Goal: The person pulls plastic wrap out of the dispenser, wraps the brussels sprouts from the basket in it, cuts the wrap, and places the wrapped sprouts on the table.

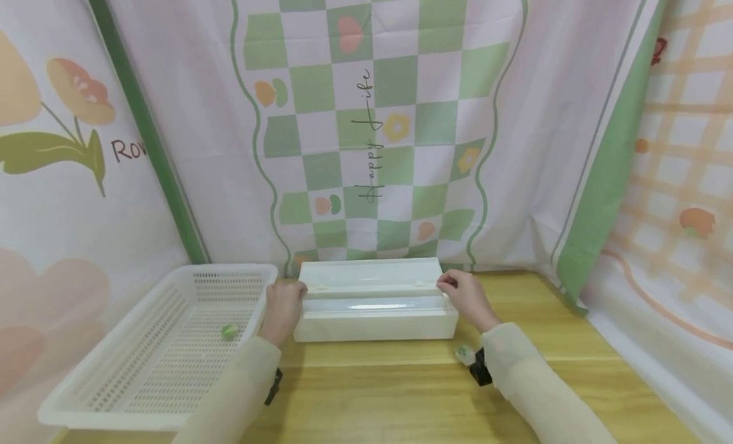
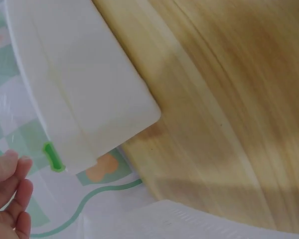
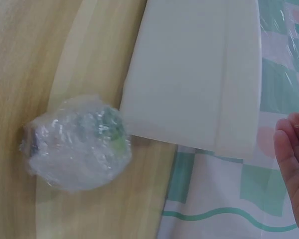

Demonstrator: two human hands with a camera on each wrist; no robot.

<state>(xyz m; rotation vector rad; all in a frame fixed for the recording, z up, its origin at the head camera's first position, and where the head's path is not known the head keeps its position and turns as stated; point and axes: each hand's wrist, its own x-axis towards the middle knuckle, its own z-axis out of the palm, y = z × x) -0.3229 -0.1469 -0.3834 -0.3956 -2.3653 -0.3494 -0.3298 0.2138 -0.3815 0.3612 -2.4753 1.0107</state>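
Observation:
A long white cling film dispenser [image 1: 375, 328] lies on the table with its lid [image 1: 372, 271] raised. Inside shows a glossy roll of clear film [image 1: 372, 305]. My left hand [image 1: 283, 309] pinches the film at the dispenser's left end, fingers curled. At the right end my right hand [image 1: 469, 298] pinches the film's other side between thumb and fingers. Clear cling film [image 3: 291, 50] runs to the right fingertips in the right wrist view. A round bundle wrapped in clear film [image 3: 79, 144], with green showing through, sits beside the dispenser near the right wrist.
To the left stands a white perforated basket [image 1: 166, 420] holding a small green item [image 1: 229, 332]. A small green piece [image 2: 53, 157] is on the dispenser's left end. Behind the wooden table [image 1: 372, 399] hangs a checked curtain [image 1: 395, 81].

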